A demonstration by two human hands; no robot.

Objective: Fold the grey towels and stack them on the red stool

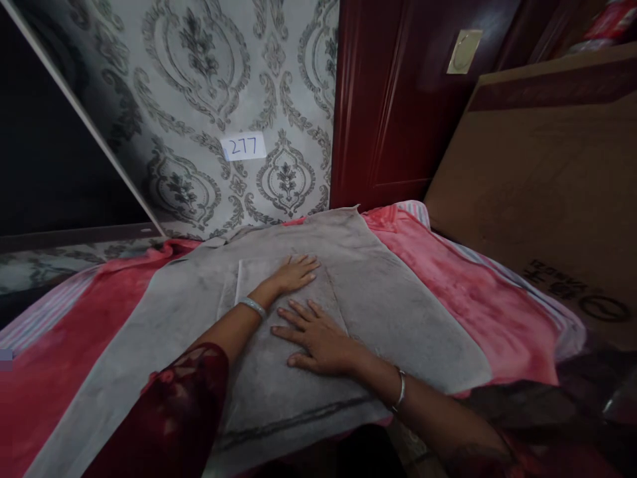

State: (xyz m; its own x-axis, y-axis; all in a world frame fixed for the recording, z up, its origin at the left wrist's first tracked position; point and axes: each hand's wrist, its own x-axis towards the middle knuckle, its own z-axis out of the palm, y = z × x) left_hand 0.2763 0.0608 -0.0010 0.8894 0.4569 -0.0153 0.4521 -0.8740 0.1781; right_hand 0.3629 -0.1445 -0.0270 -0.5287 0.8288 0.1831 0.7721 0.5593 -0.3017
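Observation:
A grey folded towel [269, 392] lies flat in front of me, with a dark stripe across its near end. My left hand [294, 273] rests palm down on its far part, fingers stretched toward the right. Nearer to me and a little to the right, my right hand [318, 338] presses flat on the same towel with its fingers spread. Neither hand holds anything. Beneath the towel spreads a larger grey cloth [408, 318], smooth over most of its surface.
Pink-red blanket [472, 299] shows on both sides of the grey cloth, over striped fabric. A large cardboard box [542, 179] stands at the right. Behind are a patterned wall with a paper label [243, 146] reading 277, and a dark red door [383, 99]. A dark panel [50, 146] is at the left.

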